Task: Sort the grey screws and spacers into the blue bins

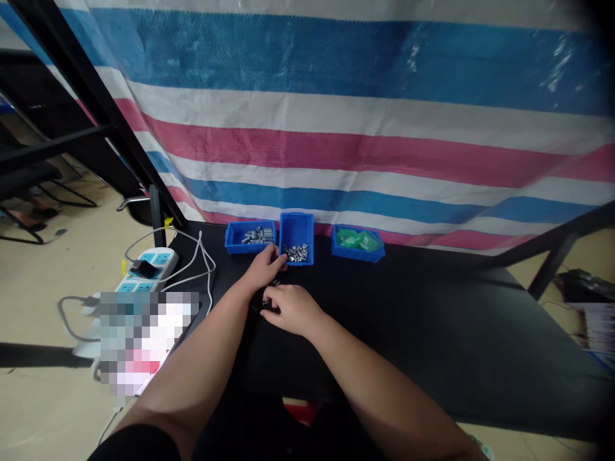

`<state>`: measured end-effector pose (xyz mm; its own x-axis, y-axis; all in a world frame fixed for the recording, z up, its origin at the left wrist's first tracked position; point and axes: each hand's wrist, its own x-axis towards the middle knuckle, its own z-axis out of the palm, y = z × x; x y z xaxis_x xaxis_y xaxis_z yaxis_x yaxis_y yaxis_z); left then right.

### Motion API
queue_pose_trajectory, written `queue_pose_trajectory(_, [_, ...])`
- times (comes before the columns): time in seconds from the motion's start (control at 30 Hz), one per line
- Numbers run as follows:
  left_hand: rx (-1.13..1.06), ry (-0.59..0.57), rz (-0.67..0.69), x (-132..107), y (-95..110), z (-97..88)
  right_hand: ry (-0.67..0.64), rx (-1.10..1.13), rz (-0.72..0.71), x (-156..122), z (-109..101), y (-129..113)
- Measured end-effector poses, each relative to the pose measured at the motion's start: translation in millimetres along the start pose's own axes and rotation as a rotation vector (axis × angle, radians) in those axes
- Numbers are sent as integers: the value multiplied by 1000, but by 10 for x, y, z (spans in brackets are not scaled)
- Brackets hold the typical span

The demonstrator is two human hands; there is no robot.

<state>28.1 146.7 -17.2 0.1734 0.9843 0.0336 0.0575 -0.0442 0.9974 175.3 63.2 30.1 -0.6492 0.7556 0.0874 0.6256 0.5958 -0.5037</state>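
Far off on your left, a black metal frame (81,83) slants up in front of a striped blue, white and pink tarpaulin (336,134). Below it on the tiled floor lies a white power strip (147,269) with white cables (195,269) running up toward the edge of the black table (432,301). A pixelated patch (144,339) just near the strip hides whatever is there.

On the far edge of the table stand three blue plastic bins, side by side. The left bin (235,240) holds a small heap of silver metal cylinders (257,235). Your left hand (264,267) reaches just past its near corner, and your fingertips (281,257) sit at the near left corner of the middle bin (307,237), beside the silver cylinders (295,253) lying in it. The grip there looks narrow, but you can't tell whether those fingers are holding a piece.

Your right hand (293,309) lies on the table just near your left, fingers curled narrowly around a few small dark-and-silver pieces (265,302); they are too small and too hidden to say how many you have. The right bin (358,253), well clear of both hands, holds green plastic bags (358,240). Beyond the table's right side, a dark heap (581,285) sits on the floor.
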Motion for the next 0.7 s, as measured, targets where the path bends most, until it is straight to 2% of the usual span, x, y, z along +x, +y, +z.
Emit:
queue_pose_trajectory(0.2, [-3,-3,4,6,-23,-6,5,-134,14,65,120,-74])
queue_pose_trajectory(0.3, [-4,-3,-4,9,-28,-7,4,-118,28,53,75,-53])
queue_pose_trajectory(0.37, [-7,0,-4,11,-27,-7,-22,-26,29,8,-10,4])
queue_pose_trajectory(0.5, [-10,-8,7,9,-15,-6,-104,311,59,-99,-185,204])
queue_pose_trajectory(0.57, [13,-10,14,6,-8,-6,19,498,102,-111,-230,308])
queue_pose_trajectory(0.63, [33,-8,27,3,-2,-8,291,651,151,-92,-253,387])
queue_pose_trajectory(0.7, [34,-12,33,0,0,-10,533,692,206,-72,-271,427])
